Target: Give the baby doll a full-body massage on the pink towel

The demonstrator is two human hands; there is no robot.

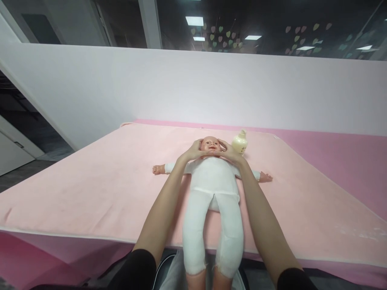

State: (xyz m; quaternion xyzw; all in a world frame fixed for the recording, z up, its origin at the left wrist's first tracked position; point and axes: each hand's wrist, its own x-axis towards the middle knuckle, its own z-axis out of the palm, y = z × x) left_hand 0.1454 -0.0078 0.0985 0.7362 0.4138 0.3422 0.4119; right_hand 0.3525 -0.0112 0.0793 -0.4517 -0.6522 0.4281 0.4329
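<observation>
A baby doll [214, 177] in a white cloth body lies on its back, arms spread to both sides and feet toward me. My left hand [194, 152] curves around the left side of its head, thumb along the chin. On the other side, my right hand [229, 153] cups the head the same way, and the two thumbs come close together below the doll's mouth. The fingertips rest by the temples and are partly hidden. Just right of my right hand stands a pale yellow bottle [240, 143].
A pale pink towel-like sheet [99, 177] covers the table under the doll. Around it shows a darker pink surface [338, 161]. A white wall [211, 88] rises behind, with dark glass above. The doll's lower legs hang over the near edge.
</observation>
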